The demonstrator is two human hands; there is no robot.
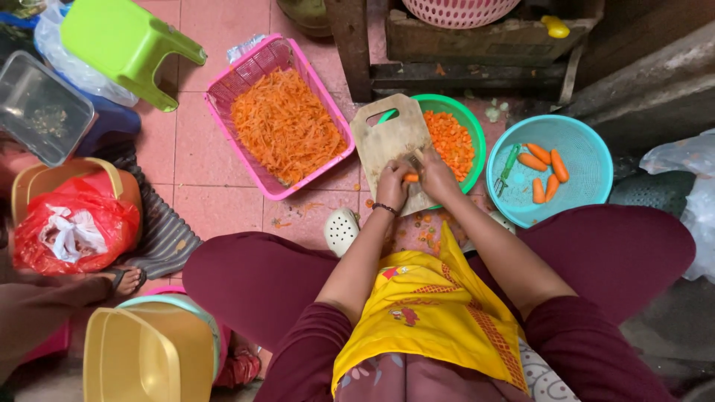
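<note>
Head view, looking down at a seated person. Both hands meet at frame centre over a wooden cutting board [389, 141] that rests tilted on the rim of a green bowl [474, 128]. Left hand [393, 187], dark bracelet on the wrist, has its grip closed on a carrot piece [410, 178] at the board's lower edge; the orange end pokes out left of the fingers. Right hand [436, 175] sits just beside it, touching the board area, grip closed around a knife [418, 156]; only a bit of it shows, blade mostly hidden.

Green bowl holds diced carrot [451, 140], upper right of the board. Right of centre, a teal basket [550, 170] with several peeled whole carrots [546, 167] and a green peeler [509, 167]. Left of the board, a pink basket [272, 108] full of shredded carrot [287, 123].

Upper left: lime green plastic stool [123, 45] and a clear plastic container [37, 104]. Left edge: red plastic bag [74, 223] in an orange tub. Lower left: yellow tub [141, 353]; another person's foot in a sandal [126, 279] nearby. White clog [341, 231] on the pink tiled floor [216, 201] below the board, carrot scraps scattered by it. Yellow apron [432, 313] over maroon trousers, bottom centre.
</note>
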